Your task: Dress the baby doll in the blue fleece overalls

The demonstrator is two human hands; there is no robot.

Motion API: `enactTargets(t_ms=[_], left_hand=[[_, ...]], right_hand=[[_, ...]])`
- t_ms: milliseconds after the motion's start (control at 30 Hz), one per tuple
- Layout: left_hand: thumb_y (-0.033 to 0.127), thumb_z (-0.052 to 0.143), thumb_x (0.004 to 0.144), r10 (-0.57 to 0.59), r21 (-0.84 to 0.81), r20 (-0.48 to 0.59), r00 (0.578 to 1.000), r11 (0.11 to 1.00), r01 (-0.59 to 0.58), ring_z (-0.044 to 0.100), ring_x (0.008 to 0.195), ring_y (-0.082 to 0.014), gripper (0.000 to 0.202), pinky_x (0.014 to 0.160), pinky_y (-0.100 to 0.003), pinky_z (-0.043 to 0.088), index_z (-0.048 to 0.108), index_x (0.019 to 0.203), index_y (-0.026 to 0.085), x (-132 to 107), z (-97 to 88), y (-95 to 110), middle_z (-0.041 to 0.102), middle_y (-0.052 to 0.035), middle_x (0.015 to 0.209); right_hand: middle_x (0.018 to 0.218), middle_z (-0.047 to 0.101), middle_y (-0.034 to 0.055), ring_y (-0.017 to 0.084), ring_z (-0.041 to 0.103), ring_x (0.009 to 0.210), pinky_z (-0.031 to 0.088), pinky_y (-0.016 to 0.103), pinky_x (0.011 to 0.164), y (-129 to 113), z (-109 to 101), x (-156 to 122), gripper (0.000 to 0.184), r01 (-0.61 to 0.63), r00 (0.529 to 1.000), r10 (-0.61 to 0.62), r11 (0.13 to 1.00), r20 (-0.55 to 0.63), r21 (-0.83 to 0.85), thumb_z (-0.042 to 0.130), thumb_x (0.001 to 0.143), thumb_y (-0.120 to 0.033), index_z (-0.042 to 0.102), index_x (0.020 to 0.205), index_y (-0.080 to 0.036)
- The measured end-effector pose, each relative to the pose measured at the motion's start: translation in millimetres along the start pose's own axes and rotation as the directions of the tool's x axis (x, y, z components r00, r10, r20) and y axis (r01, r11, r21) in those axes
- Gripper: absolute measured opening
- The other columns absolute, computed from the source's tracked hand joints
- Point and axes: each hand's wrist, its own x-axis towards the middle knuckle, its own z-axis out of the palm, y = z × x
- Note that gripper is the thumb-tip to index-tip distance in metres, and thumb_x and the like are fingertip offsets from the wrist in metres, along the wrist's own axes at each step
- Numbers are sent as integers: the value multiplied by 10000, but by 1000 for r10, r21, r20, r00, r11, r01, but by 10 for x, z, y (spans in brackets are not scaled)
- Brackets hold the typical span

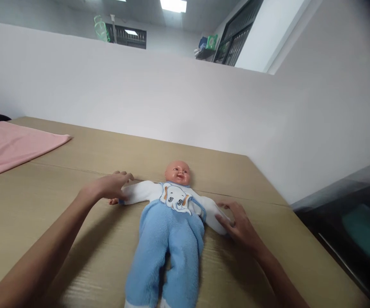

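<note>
A baby doll [172, 214] in a blue fleece romper with white sleeves and an elephant patch lies on its back on the cardboard-covered table [75, 179], arms spread wide. My left hand [112, 186] is closed over the end of the doll's sleeve on the left side. My right hand [238, 220] grips the end of the other sleeve, fingers curled around it.
A pink cloth [8, 145] lies spread at the far left of the table. A white partition wall [172, 98] runs behind the table. A dark glass surface [348, 222] sits to the right of the table edge.
</note>
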Motion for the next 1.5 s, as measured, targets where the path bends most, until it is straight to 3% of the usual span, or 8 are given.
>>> enactTargets(t_ms=[167,267,367,467,633,867,1133,1500], left_hand=[[501,620,1086,392,112,-93,915,918,-382,610,1378,-376,394,1180,-507,480,683,1383,249,37,325,801,702,-151,1437],[416,644,1107,632,103,-58,773,774,-625,574,1432,-367,367,1218,-512,450,654,1418,221,257,794,1281,680,-162,1477],[361,696,1084,664,192,-28,747,737,-648,635,1303,-376,273,1128,-519,482,699,1302,197,517,1163,1558,732,-166,1327],[405,656,1114,677,234,-7,736,717,-656,666,1168,-357,238,1039,-480,491,725,1170,184,667,1288,1647,755,-145,1159],[430,521,1182,813,81,-36,581,582,-809,681,1047,-274,312,938,-390,491,735,1210,206,641,1237,1606,746,-108,1137],[431,576,1161,858,-78,-170,484,478,-875,707,1081,-263,303,949,-387,526,788,1196,216,505,1152,1572,751,-131,1171],[504,706,1081,717,-362,-292,633,530,-767,675,1020,-248,297,945,-384,528,753,1076,211,589,1192,1595,698,-89,1079],[331,570,1041,661,-247,-156,734,693,-677,642,1034,-269,113,948,-414,506,575,1001,226,707,1374,1525,690,-107,1121]], right_hand=[[1299,803,143,423,774,1171,666,557,972,227,-106,-518,591,-141,987,133,986,90,88,894,843,-538,741,1364,-303],[1153,829,121,383,806,1028,668,535,914,215,-121,-526,488,-227,973,218,957,73,180,875,852,-474,750,1286,-290],[1109,816,112,339,796,964,660,489,872,172,-132,-406,501,-247,961,274,910,-36,333,932,786,-489,727,1197,-291],[1101,792,91,301,774,950,658,453,860,80,-133,-240,554,-216,940,319,830,-119,514,974,740,-536,682,1146,-297],[1170,787,89,286,764,1036,643,458,958,-187,12,91,630,-165,932,328,761,-153,628,1010,704,-564,671,1153,-279],[1098,785,71,280,726,907,623,447,831,-578,474,167,516,9,980,80,895,-180,446,908,825,-350,740,1311,-300],[1120,732,103,352,682,1100,553,506,1001,-677,369,19,174,113,993,-112,891,-30,440,712,982,-437,792,1050,-298],[1075,689,61,319,617,1167,520,440,1076,-566,730,-116,397,-329,863,501,646,-58,689,747,938,-693,697,933,-300]])
